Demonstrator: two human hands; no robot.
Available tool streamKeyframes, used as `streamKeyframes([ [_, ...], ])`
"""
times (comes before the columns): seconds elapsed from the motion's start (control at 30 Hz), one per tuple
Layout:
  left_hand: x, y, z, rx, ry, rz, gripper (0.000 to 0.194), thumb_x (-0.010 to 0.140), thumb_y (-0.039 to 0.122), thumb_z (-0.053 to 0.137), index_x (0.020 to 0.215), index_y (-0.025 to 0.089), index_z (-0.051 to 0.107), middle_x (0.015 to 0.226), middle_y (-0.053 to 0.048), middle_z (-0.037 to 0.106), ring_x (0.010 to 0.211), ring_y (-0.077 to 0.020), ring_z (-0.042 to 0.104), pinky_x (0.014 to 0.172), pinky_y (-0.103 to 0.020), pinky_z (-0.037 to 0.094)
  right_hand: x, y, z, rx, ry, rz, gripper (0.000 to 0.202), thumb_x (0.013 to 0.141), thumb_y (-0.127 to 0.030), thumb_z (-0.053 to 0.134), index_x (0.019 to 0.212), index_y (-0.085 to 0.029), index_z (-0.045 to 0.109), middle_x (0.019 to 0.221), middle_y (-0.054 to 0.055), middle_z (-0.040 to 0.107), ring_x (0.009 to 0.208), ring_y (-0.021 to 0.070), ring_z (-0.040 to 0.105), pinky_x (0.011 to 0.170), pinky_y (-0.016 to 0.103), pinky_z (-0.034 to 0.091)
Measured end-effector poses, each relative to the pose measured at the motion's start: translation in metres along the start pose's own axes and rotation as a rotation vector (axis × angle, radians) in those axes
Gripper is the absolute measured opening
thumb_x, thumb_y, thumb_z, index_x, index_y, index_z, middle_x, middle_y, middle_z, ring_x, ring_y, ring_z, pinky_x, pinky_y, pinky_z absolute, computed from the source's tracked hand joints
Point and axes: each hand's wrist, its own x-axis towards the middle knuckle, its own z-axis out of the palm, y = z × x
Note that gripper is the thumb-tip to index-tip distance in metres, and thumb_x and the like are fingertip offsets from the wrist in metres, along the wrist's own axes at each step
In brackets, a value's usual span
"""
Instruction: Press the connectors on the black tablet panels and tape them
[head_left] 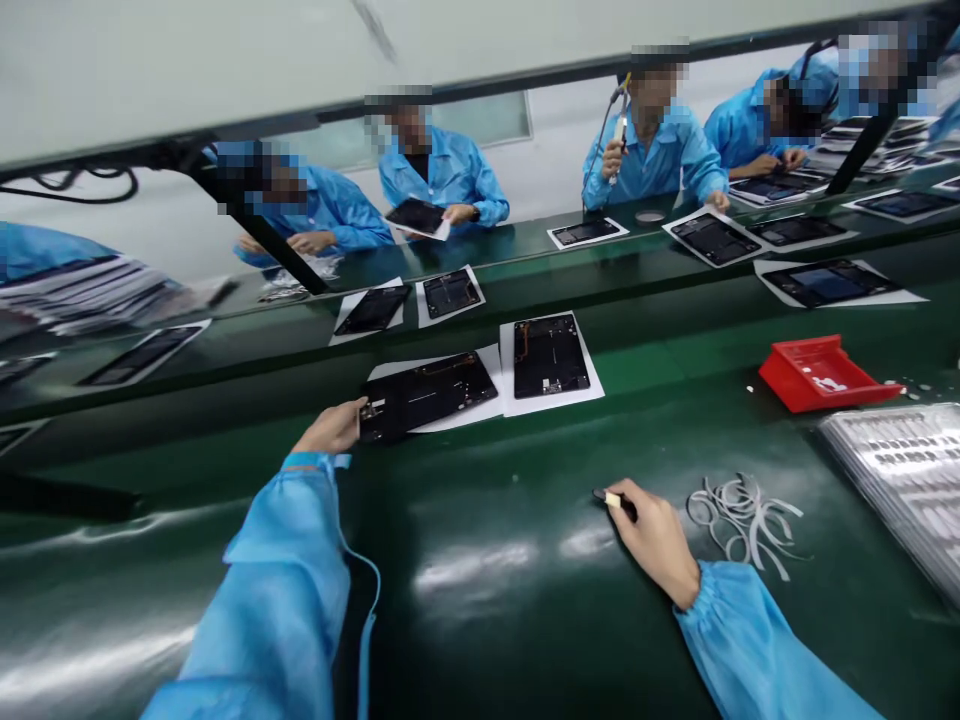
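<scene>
My left hand grips the near left corner of a black tablet-like panel, which lies tilted over a white sheet. Beside it to the right, a second black panel rests on its own white sheet. My right hand, low over the green table, is closed on a small black tool with a pale piece at its side. Just right of that hand lies a tangle of grey-white strips.
A red bin with small white pieces stands at the right, behind clear trays of parts. Beyond, a raised green ledge carries more panels on sheets. Several people in blue coats sit across; a dark post rises at left.
</scene>
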Motion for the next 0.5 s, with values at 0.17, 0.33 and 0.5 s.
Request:
streamKeyframes([
  [0.17,-0.087,-0.04,-0.041,-0.15,-0.174,-0.029,0.024,0.09,0.0,0.041,0.09,0.01,0.064,0.072,-0.004,0.068,0.065,-0.0137,0.068,0.059,-0.021,0.058,0.001,-0.002,-0.001,0.024,0.0,-0.017,0.019,0.092,-0.028,0.043,0.095,-0.024,0.061,0.076,0.001,0.069,0.07,0.0199,0.066,0.06,0.026,0.039],
  [0.33,-0.197,-0.123,-0.066,-0.352,-0.17,-0.181,0.027,0.085,-0.008,0.042,0.094,0.009,0.062,0.075,-0.006,0.071,0.066,-0.0145,0.071,0.059,-0.021,0.061,-0.007,-0.016,0.003,0.139,-0.059,-0.035,0.021,0.09,-0.03,0.045,0.093,-0.023,0.064,0.076,0.003,0.07,0.071,0.0215,0.065,0.061,0.027,0.039],
  [0.5,-0.296,-0.167,-0.052,-0.494,-0.103,-0.315,0.026,0.087,-0.006,0.042,0.084,0.009,0.063,0.082,-0.008,0.074,0.07,-0.0146,0.072,0.06,-0.019,0.061,-0.015,-0.036,0.007,0.304,-0.208,-0.052,0.031,0.093,-0.04,0.044,0.081,-0.022,0.066,0.069,0.001,0.068,0.066,0.0171,0.063,0.062,0.025,0.042],
])
